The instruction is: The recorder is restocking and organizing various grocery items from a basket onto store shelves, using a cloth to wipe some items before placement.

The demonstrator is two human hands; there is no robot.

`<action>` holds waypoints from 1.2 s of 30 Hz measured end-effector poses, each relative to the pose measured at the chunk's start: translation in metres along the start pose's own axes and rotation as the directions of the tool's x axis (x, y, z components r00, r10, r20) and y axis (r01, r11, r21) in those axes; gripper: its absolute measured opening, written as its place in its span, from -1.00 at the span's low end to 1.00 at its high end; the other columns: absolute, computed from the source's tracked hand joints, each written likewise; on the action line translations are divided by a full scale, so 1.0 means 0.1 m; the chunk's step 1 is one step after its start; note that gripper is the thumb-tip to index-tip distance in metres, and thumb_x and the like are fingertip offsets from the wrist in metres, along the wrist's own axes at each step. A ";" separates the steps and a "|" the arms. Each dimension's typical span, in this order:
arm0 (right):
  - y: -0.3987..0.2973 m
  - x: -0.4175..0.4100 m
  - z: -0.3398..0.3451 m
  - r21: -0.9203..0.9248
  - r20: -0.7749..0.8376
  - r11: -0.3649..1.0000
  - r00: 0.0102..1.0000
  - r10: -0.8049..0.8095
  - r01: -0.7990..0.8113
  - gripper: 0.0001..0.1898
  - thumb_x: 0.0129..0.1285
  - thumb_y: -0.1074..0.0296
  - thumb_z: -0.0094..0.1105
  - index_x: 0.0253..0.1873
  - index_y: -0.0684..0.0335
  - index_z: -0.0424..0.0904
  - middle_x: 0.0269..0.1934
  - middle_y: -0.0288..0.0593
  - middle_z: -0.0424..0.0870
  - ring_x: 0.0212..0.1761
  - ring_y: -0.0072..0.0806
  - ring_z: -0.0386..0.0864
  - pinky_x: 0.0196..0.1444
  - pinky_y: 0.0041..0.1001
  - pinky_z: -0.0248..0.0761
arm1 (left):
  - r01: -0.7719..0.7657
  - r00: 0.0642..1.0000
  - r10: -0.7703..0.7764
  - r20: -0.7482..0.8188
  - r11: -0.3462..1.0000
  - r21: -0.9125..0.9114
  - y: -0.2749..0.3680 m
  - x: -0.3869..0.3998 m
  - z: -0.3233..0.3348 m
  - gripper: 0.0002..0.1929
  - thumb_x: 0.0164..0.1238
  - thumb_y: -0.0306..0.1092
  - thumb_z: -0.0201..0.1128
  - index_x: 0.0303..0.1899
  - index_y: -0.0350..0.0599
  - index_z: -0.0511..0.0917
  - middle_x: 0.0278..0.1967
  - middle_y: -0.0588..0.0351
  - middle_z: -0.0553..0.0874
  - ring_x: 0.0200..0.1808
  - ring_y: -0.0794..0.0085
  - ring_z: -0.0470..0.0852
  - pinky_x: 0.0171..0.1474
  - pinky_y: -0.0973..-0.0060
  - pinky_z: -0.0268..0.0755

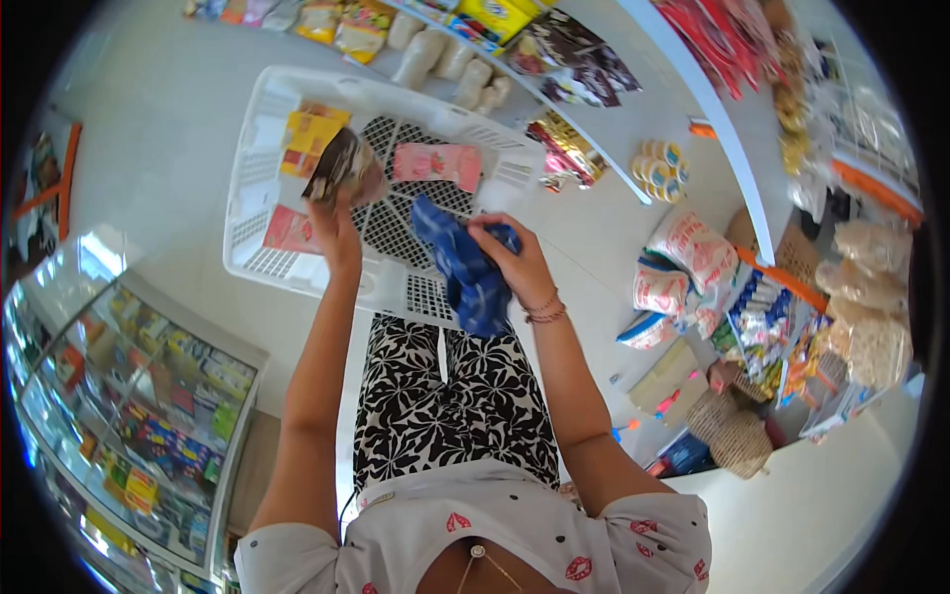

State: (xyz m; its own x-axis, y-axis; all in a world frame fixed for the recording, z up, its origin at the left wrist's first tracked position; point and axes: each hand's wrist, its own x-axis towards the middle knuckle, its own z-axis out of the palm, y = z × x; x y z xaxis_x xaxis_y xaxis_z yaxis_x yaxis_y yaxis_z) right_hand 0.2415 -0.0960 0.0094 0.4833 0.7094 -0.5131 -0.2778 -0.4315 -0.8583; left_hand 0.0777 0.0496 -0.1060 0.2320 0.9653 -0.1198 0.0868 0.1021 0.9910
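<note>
My left hand (335, 226) grips a dark brown packet (347, 167) above the left part of a white plastic basket (386, 286). A blue patterned cloth (471, 275) hangs crumpled from my right hand (512, 256), over the basket's near right side. Inside the basket, a pink packet (438, 163) lies toward the back right and another pink packet (292, 230) at the left, partly hidden by my left hand. Yellow packets (315, 134) are at the back left, partly behind the brown one. The basket's floor is a dark-looking lattice.
A shelf edge (549, 104) with bagged goods runs beyond the basket. At the right are printed sacks (690, 252), a woven basket (731, 434) and stacked small tubs (659, 171). A glass display case (141, 416) stands at the lower left.
</note>
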 end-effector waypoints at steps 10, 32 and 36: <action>0.46 -0.05 0.51 -0.607 0.120 0.584 0.788 -0.603 0.539 -0.70 -0.12 0.36 0.34 -0.23 0.24 0.50 -0.23 -0.17 0.46 -0.24 -0.20 0.39 -0.18 -0.35 0.33 | 0.334 0.942 -0.333 0.030 0.932 -0.137 0.62 -0.72 0.06 -0.75 0.36 -0.39 0.00 0.01 -0.16 0.26 -0.27 0.13 0.60 -0.35 0.61 0.53 -0.31 0.70 0.38; 0.51 -0.46 -0.45 0.119 0.368 0.874 0.839 0.401 -0.470 -0.64 0.24 0.06 0.06 -0.19 0.31 0.50 -0.44 -0.37 0.52 -0.47 -0.76 0.45 -0.39 -0.71 0.34 | 0.456 0.844 -0.522 -0.125 0.820 -0.347 0.60 -1.44 0.81 -0.82 0.38 -0.21 -0.02 -0.22 -0.11 0.30 -0.42 0.17 0.51 -0.46 0.61 0.53 -0.46 0.66 0.42; 0.54 -0.66 -0.91 0.005 0.319 0.842 0.799 0.510 -0.539 -0.61 0.22 0.06 0.08 -0.11 0.34 0.50 -0.34 -0.27 0.59 -0.38 -0.64 0.54 -0.26 -0.62 0.43 | 0.506 0.822 -0.566 -0.066 0.778 -0.372 0.65 -1.46 0.99 -0.85 0.39 -0.26 -0.02 -0.22 -0.11 0.30 -0.41 0.15 0.53 -0.45 0.64 0.51 -0.42 0.68 0.40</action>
State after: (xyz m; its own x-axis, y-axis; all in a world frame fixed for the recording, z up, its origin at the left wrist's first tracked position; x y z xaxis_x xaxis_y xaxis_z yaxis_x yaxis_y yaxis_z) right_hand 0.2701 -0.2172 -0.0023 -0.0199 0.5245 -0.8512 -0.4991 -0.7429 -0.4461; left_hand 0.1453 -0.1085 -0.0303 0.0774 0.7515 -0.6552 -0.1758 0.6572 0.7330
